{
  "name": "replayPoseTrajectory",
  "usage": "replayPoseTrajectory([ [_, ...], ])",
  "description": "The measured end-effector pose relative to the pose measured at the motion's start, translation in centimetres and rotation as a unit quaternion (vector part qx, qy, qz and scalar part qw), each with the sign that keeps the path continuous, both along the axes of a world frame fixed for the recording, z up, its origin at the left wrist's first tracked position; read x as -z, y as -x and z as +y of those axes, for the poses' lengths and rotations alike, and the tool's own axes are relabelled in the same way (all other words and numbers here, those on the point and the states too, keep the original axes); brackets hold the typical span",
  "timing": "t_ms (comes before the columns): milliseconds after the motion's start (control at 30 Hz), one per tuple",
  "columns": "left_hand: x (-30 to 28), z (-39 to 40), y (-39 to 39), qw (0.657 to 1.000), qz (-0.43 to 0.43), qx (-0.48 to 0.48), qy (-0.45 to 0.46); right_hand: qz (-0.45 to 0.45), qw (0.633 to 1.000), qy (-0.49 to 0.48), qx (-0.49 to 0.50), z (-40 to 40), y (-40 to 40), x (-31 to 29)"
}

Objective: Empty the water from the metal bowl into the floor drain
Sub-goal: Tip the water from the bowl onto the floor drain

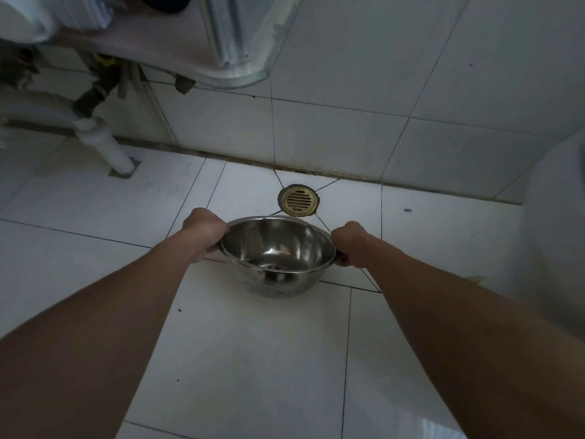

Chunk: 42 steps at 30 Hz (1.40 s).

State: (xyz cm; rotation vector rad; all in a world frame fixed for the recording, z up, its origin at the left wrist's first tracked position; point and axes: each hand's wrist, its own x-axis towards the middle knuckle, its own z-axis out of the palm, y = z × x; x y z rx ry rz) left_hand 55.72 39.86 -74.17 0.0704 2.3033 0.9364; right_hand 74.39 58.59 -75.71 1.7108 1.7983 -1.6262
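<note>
A shiny metal bowl (277, 253) is held above the white tiled floor, roughly level, just in front of the round brass floor drain (297, 200). My left hand (204, 237) grips the bowl's left rim and my right hand (349, 243) grips its right rim. A thin layer of water with a few reddish specks lies at the bowl's bottom. The bowl's far rim overlaps the drain's near edge in the view.
A tiled wall (348, 128) rises right behind the drain. A white drain pipe (107, 144) runs into the floor at the left, under a sink shelf with a glass edge (253, 71). A large white rounded object (557, 232) stands at the right.
</note>
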Motion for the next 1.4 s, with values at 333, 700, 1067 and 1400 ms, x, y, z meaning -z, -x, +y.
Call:
replayPoseTrajectory([
  [333, -0.3, 0.4, 0.0, 1.0, 0.002, -0.014, -0.006, 0.001, 1.0, -0.002, 0.005, 0.2, 0.1, 0.2],
  [700, -0.5, 0.8, 0.2, 0.998, -0.013, -0.048, -0.025, -0.001, 1.0, -0.008, 0.013, 0.4, 0.4, 0.4],
  [1067, -1.4, 1.3, 0.3, 0.995, -0.029, -0.073, -0.06, 0.01, 0.999, -0.003, 0.053, 0.3, 0.8, 0.8],
  [1400, -2.1, 2.4, 1.0, 0.992, -0.008, -0.102, -0.072, 0.041, 0.995, 0.013, 0.095, 0.1, 1.2, 0.6],
])
